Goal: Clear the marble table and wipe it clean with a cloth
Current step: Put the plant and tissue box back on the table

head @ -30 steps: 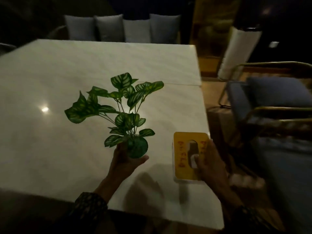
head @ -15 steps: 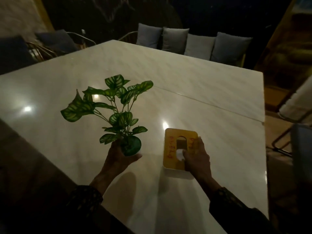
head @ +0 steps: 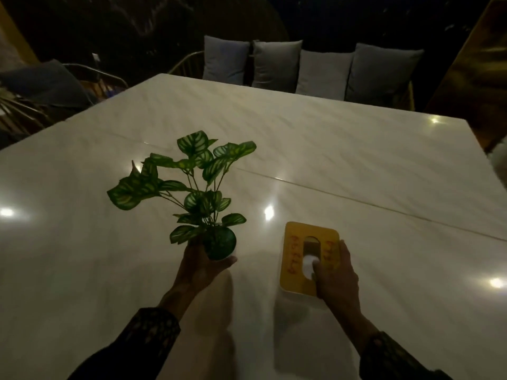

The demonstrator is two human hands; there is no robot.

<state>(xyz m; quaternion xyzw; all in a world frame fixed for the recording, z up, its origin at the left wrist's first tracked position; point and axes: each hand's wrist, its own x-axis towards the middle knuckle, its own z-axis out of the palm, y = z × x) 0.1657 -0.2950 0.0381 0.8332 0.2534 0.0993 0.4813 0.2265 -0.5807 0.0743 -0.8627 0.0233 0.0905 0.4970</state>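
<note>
Unmoved left hand (head: 201,266) grips leafy potted plant (head: 192,193), right hand (head: 336,274) grips yellow tissue box (head: 295,252)

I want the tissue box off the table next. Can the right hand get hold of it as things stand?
Probably yes: the right hand already lies on the yellow tissue box, thumb by its slot, nothing between them.

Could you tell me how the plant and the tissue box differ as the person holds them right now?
The plant is green, leafy and upright; the tissue box is yellow, flat and boxy. The left hand grips the plant's pot from below; the right hand grips the tissue box from above. Both are over the table, one in each hand.
</note>
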